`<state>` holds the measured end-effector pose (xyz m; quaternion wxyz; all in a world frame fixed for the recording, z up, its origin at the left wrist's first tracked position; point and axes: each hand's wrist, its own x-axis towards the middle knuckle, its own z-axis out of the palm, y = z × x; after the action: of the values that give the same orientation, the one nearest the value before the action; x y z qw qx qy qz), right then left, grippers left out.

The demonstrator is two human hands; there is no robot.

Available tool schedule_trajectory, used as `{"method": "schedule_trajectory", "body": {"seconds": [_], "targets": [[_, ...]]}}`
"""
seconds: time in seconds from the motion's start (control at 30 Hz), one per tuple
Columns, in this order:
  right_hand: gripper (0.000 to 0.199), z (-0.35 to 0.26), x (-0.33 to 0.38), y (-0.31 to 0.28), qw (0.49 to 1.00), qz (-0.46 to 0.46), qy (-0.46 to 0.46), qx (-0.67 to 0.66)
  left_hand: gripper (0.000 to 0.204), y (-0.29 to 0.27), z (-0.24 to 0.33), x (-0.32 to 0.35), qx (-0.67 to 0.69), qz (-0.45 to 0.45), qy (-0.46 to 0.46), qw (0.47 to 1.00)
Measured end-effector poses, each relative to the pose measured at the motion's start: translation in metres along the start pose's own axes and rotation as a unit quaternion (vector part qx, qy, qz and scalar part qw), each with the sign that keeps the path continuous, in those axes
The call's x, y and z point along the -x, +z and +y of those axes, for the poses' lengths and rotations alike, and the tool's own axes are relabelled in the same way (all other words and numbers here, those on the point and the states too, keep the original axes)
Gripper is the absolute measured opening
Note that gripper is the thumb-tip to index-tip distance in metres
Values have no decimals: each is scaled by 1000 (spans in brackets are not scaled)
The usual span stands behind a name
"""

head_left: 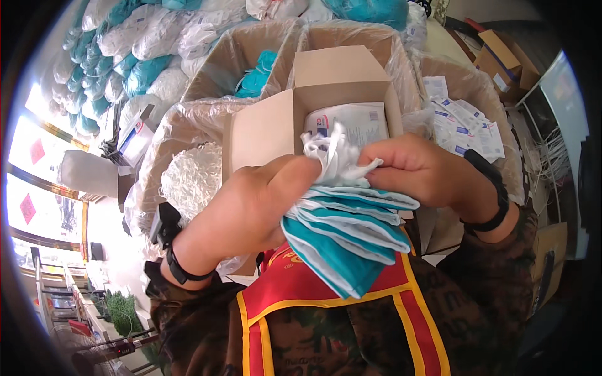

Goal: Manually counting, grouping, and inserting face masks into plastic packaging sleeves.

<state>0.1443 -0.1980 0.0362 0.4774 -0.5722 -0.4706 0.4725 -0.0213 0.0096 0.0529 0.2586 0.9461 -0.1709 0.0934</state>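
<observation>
In front of my chest is a bundle of folded teal-and-white cloth pieces (351, 232) with white ties (332, 150) gathered at its top. My left hand (257, 203) is closed round the gathered neck of the bundle. The fingertips of my right hand (417, 169) pinch the ends of the white ties, just right of the left hand. The layers of cloth fan out below both hands, over my red apron (276, 294). Just beyond the hands stands an open cardboard box (260, 128) holding flat white printed packets (351, 122).
Plastic-lined cartons surround the box: one holds white strings (191, 178), another teal cloth (256, 75), and the right one white packets (464, 119). Teal and white bagged bundles (147, 72) are piled at the back left. A brown cardboard box (505, 62) stands far right.
</observation>
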Motion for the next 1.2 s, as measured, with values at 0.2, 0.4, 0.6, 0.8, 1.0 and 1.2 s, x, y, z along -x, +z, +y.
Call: {"method": "schedule_trajectory", "body": {"seconds": [0.2, 0.4, 0.6, 0.8, 1.0, 1.2], "targets": [[20, 7, 35, 2, 993, 11, 40, 108, 49, -1, -20, 23, -147, -49, -2, 988], [21, 12, 78, -8, 989, 110, 71, 65, 38, -10, -75, 54, -298, 18, -91, 950], [24, 39, 89, -22, 927, 259, -32, -270, 23, -34, -96, 63, 317, 403, -309, 801], [33, 58, 19, -2, 922, 110, -127, -350, 23, -10, -79, 32, 729, 316, -10, 607], [34, 36, -31, 14, 948, 145, -38, -280, 36, 10, -48, -8, 785, 277, 65, 550], [44, 45, -50, 33, 966, 74, -17, -245, 35, 20, -21, -44, 794, 221, 107, 556]]}}
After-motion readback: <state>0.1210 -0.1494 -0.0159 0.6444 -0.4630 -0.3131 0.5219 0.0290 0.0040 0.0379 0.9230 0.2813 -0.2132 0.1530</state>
